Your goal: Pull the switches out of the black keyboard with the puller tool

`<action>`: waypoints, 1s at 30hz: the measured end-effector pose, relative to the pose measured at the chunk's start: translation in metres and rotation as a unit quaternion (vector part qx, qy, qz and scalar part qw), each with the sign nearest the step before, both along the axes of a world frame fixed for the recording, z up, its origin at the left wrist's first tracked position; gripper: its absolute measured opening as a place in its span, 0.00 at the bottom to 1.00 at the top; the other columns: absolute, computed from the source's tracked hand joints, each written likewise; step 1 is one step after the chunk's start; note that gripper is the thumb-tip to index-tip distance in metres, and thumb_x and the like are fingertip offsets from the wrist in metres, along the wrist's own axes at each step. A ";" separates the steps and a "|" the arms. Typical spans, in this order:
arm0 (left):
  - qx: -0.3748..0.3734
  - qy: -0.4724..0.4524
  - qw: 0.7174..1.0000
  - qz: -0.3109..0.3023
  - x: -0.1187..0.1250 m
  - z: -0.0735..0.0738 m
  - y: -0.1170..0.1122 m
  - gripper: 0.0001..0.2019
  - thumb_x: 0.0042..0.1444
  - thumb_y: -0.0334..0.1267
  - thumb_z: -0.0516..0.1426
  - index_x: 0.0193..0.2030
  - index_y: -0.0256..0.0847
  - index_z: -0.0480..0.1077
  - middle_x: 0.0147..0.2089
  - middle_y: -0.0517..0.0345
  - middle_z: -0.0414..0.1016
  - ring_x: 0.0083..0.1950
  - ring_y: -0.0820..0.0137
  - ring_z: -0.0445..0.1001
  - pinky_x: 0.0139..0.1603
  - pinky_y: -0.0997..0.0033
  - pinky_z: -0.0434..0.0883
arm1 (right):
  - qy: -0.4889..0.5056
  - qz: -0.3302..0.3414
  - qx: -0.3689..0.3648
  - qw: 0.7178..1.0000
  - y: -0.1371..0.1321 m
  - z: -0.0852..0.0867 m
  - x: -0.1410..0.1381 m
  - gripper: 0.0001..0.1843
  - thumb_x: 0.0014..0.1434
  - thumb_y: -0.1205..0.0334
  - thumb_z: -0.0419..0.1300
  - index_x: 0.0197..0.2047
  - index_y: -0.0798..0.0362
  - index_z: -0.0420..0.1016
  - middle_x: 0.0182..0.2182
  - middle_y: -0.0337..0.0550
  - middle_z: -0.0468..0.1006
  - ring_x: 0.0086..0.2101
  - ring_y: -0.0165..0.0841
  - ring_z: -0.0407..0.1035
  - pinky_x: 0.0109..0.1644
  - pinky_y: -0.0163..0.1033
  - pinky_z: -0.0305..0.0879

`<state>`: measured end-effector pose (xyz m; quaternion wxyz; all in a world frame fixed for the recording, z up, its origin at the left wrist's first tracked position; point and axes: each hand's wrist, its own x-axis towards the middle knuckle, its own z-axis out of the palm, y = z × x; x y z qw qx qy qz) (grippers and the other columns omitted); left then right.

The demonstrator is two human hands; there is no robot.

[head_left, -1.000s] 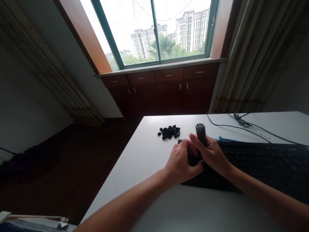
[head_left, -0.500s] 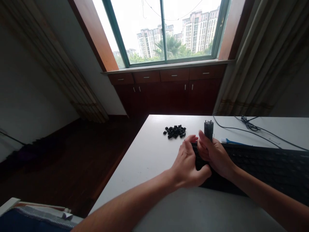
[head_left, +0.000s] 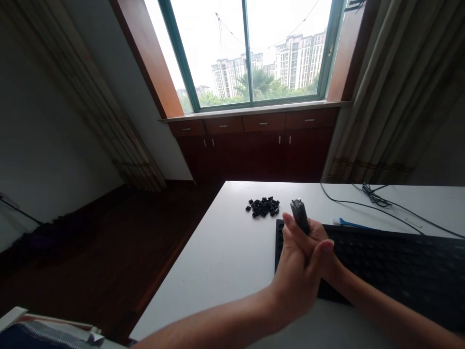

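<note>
My right hand is closed round a dark grey keycap puller, whose metal prongs stick up beyond the fingers. Against it presses my left hand, its thumb laid across the right hand and its fingers wrapped in close. Whatever lies between the two hands is hidden. Beneath and beside them stretches a black keyboard; its left end is partly covered by the hands. Just beyond its left corner lies a loose heap of small black keycaps.
A blue brush lies along the keyboard's back edge. Behind it, a black cable runs in a tangle over the white table. A thin bent wire rests near the cable. The table's left edge drops to a dark floor.
My left hand has come up and closed against my right hand. The keycap puller has shifted left and now tilts leftward. More of the keyboard's left end shows. The view has tipped upward slightly.
</note>
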<state>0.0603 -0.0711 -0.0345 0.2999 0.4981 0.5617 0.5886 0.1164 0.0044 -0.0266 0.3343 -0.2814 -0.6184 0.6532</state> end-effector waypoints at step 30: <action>-0.001 0.369 0.927 -0.070 -0.054 0.011 0.011 0.10 0.59 0.45 0.64 0.45 0.45 0.79 0.48 0.52 0.79 0.50 0.60 0.75 0.55 0.55 0.71 | 0.239 -0.119 -0.156 0.951 0.034 0.014 0.015 0.27 0.56 0.55 0.68 0.20 0.49 0.53 0.14 0.26 0.50 0.15 0.21 0.40 0.14 0.31 0.42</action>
